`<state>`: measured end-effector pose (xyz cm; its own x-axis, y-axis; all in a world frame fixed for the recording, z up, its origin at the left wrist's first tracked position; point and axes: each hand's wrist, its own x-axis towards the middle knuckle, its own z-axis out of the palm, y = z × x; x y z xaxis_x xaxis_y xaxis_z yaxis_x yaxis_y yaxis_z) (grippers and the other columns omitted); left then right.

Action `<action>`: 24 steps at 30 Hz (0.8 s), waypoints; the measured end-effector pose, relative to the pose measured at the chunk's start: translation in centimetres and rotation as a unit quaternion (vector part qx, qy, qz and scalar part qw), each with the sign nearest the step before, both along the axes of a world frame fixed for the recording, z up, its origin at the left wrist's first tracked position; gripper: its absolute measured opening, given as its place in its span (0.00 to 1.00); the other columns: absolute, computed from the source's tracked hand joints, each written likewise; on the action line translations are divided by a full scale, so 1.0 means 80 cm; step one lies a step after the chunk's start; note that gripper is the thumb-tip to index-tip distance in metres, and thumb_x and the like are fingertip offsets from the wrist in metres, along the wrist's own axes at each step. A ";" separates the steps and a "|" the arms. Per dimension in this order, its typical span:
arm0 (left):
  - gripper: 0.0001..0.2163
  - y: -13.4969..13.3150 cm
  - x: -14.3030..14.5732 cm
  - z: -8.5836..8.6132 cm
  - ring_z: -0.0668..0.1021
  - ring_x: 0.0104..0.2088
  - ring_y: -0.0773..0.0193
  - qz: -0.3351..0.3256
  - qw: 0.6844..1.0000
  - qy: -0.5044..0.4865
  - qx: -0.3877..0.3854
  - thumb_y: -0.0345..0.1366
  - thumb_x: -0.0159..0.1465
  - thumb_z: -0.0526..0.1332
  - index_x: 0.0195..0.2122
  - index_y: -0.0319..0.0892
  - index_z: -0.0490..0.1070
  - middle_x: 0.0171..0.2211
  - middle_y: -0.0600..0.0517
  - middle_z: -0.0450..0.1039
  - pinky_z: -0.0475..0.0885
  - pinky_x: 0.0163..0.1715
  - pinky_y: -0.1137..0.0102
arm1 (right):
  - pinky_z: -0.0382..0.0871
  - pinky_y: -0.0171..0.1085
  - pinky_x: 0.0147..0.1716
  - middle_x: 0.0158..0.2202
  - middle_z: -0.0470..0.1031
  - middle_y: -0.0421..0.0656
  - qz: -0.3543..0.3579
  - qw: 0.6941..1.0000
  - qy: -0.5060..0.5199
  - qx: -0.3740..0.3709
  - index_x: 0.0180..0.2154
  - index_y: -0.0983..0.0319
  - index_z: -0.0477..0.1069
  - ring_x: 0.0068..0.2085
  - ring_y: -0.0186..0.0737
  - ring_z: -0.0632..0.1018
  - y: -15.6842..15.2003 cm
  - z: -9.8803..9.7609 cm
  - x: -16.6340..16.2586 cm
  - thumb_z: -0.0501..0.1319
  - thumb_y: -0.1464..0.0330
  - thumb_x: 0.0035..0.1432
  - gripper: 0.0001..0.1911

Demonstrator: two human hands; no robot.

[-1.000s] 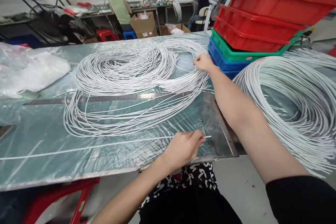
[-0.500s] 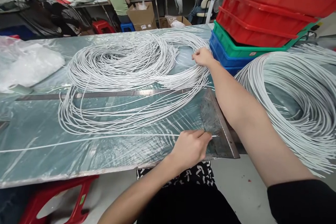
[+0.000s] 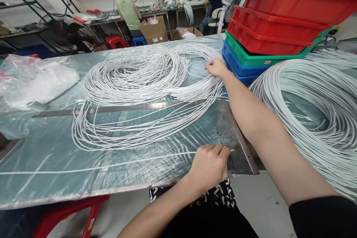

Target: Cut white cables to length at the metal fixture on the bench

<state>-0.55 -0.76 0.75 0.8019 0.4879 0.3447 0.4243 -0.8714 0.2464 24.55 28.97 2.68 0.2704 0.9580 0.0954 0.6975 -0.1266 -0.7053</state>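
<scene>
1. Along the tabletop front: wire, long axis left-right, mostly left of grip;
2. left hand nearer, clamped on wire;
3. right hand at coil; can't tell if gripping it.

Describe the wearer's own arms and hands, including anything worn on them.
The left hand and right hand are bare, without gloves; no watch or bracelet shows. A plain black sleeve covers the upper right arm. The left forearm is bare; no left sleeve is visible.
</scene>
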 end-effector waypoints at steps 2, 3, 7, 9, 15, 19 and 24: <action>0.07 -0.001 0.001 0.001 0.64 0.20 0.67 0.005 1.000 0.004 0.003 0.24 0.61 0.53 0.29 0.40 0.65 0.23 0.54 0.65 0.54 0.20 0.69 | 0.69 0.31 0.24 0.23 0.70 0.42 -0.006 1.000 0.004 -0.003 0.37 0.66 0.73 0.21 0.33 0.70 -0.006 0.005 -0.003 0.59 0.66 0.62 0.10; 0.07 -0.001 0.001 0.002 0.64 0.20 0.67 0.007 1.000 0.005 0.005 0.24 0.61 0.53 0.29 0.40 0.65 0.23 0.54 0.64 0.54 0.20 0.69 | 0.69 0.31 0.23 0.24 0.71 0.42 -0.008 1.000 0.004 -0.006 0.36 0.66 0.74 0.20 0.32 0.70 -0.008 0.007 -0.004 0.58 0.67 0.62 0.09; 0.07 -0.002 0.002 0.004 0.65 0.21 0.67 0.013 1.000 0.007 0.001 0.25 0.62 0.53 0.28 0.40 0.64 0.23 0.55 0.64 0.54 0.21 0.68 | 0.67 0.29 0.22 0.25 0.72 0.42 0.013 0.998 0.018 -0.060 0.37 0.66 0.73 0.20 0.30 0.69 -0.016 0.009 -0.011 0.59 0.68 0.62 0.08; 0.06 -0.003 0.002 0.005 0.65 0.21 0.67 0.017 1.000 0.011 -0.003 0.25 0.62 0.53 0.29 0.41 0.64 0.24 0.55 0.65 0.54 0.21 0.68 | 0.66 0.28 0.22 0.25 0.72 0.42 0.043 0.992 0.023 -0.114 0.36 0.67 0.73 0.20 0.30 0.69 -0.019 0.009 -0.014 0.60 0.68 0.61 0.07; 0.06 -0.004 0.003 0.008 0.65 0.21 0.67 0.027 0.999 0.035 -0.009 0.26 0.62 0.54 0.28 0.41 0.62 0.24 0.55 0.65 0.52 0.20 0.68 | 0.65 0.28 0.21 0.28 0.74 0.43 0.037 0.994 0.024 -0.100 0.38 0.67 0.73 0.19 0.28 0.69 -0.021 0.010 -0.018 0.59 0.69 0.62 0.07; 0.07 -0.004 0.003 0.010 0.67 0.22 0.67 0.030 0.999 0.041 -0.012 0.26 0.62 0.54 0.28 0.41 0.62 0.24 0.55 0.66 0.53 0.21 0.68 | 0.65 0.29 0.22 0.26 0.73 0.42 0.043 0.993 0.003 -0.109 0.35 0.67 0.73 0.19 0.29 0.69 -0.019 0.008 -0.017 0.60 0.67 0.61 0.08; 0.07 -0.003 0.004 0.014 0.69 0.22 0.66 0.038 0.998 0.043 -0.016 0.26 0.63 0.53 0.28 0.42 0.62 0.24 0.55 0.66 0.54 0.22 0.68 | 0.63 0.28 0.20 0.25 0.73 0.42 0.056 0.991 -0.014 -0.123 0.33 0.66 0.73 0.20 0.29 0.68 -0.021 0.009 -0.020 0.59 0.67 0.61 0.09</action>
<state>-0.26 -1.03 1.85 0.7889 0.5573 0.2591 0.5091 -0.8287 0.2325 22.97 27.28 3.43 0.1613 0.9770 -0.1392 0.7360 -0.2131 -0.6426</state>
